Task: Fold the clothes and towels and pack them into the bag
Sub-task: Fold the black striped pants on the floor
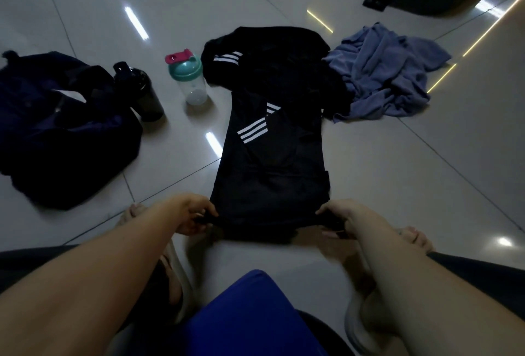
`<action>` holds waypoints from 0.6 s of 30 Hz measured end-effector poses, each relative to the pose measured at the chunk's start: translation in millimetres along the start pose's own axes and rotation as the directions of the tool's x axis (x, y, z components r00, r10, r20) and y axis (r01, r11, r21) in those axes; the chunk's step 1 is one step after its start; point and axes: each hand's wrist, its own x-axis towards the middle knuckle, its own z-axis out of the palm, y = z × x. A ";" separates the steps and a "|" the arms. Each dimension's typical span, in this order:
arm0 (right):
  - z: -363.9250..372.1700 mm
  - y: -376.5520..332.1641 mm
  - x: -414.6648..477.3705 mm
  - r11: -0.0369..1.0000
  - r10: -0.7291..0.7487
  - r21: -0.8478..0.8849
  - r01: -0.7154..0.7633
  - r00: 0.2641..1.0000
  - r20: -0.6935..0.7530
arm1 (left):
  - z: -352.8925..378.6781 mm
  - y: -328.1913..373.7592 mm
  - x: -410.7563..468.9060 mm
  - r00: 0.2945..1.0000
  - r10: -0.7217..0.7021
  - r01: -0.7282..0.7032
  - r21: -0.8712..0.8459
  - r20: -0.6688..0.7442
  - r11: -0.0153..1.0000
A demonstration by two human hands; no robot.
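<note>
hands reach forward, left hand and right hand pinching the black garment hem corners

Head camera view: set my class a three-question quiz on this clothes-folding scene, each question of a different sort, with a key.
1. True or false: the left hand and the right hand both grip the near hem of the black striped garment.
2. Fill in: the clear shaker bottle has a ___ lid.
3. The crumpled blue towel lies: A) under the shaker bottle; B) on the floor, right of the garment; C) in the left hand.
Key: 1 true; 2 teal; 3 B.
</note>
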 end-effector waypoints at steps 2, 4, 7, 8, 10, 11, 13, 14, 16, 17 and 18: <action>0.4 -6.1 -6.6 0.996 -0.090 0.011 0.091 0.994 -0.069 | -2.7 2.4 -6.9 1.000 0.018 -0.017 -0.030 0.015 0.999; 1.0 -7.7 -12.6 0.986 -0.160 0.021 0.164 0.979 -0.129 | -5.9 6.1 -14.9 0.999 0.041 -0.040 -0.041 0.029 0.998; -3.4 -15.0 -25.1 0.963 -0.250 0.058 0.262 0.953 -0.170 | -10.8 13.1 -29.1 0.991 0.135 -0.132 -0.092 0.026 0.987; -7.0 -21.1 -30.5 0.954 -0.278 0.066 0.293 0.945 -0.171 | -13.5 17.9 -32.3 0.983 0.184 -0.180 -0.140 0.013 0.974; -15.7 -34.2 -42.6 0.942 -0.316 0.074 0.328 0.938 -0.141 | -20.0 28.5 -41.2 0.959 0.284 -0.281 -0.229 -0.021 0.932; -20.7 -38.7 -51.3 0.938 -0.331 0.069 0.340 0.936 -0.118 | -23.2 32.7 -47.8 0.946 0.324 -0.320 -0.255 -0.030 0.912; -26.7 -43.3 -61.1 0.942 -0.329 0.033 0.333 0.941 -0.075 | -28.0 37.1 -60.9 0.948 0.319 -0.312 -0.230 -0.009 0.922; -28.8 -42.5 -64.1 0.947 -0.320 0.000 0.320 0.946 -0.050 | -29.7 36.6 -66.8 0.957 0.290 -0.283 -0.188 0.014 0.941; -31.0 -35.0 -64.7 0.959 -0.278 -0.055 0.278 0.961 -0.003 | -31.3 30.7 -77.2 0.972 0.228 -0.223 -0.085 0.054 0.971; -31.4 -30.1 -64.4 0.965 -0.248 -0.083 0.249 0.969 0.022 | -31.7 27.4 -81.0 0.977 0.205 -0.203 -0.030 0.064 0.979; -31.0 -24.8 -64.9 0.970 -0.211 -0.108 0.216 0.976 0.055 | -31.6 24.6 -83.3 0.979 0.185 -0.188 0.025 0.082 0.982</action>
